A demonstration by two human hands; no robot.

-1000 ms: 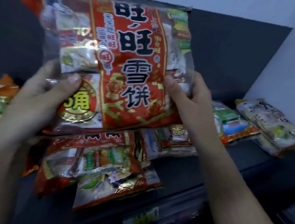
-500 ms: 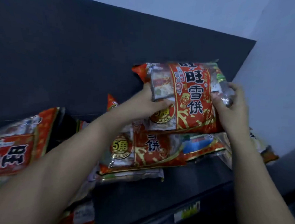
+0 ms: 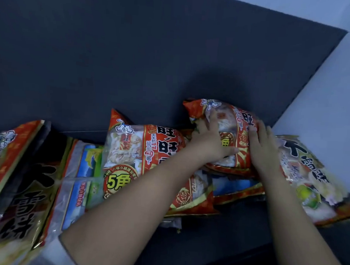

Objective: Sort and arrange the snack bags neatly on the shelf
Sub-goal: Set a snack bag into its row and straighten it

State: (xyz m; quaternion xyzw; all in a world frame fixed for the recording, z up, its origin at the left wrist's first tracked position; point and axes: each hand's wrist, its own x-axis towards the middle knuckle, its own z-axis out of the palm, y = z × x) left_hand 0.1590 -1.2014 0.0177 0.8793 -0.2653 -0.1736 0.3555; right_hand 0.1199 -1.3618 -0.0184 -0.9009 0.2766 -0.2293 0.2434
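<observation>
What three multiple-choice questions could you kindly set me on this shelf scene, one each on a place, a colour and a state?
1. Where does the rear red bag lie? A. on other bags by the back panel B. on the floor C. in a basket
2. What colour is the 5角 print on the middle bag? A. blue B. yellow C. white
3. How do the left hand and right hand meet that bag? A. neither touches B. one touches C. both rest on it
Answers: 1 A, bags show beneath it; 2 B, yellow lettering; 3 C, both lie on it.
</observation>
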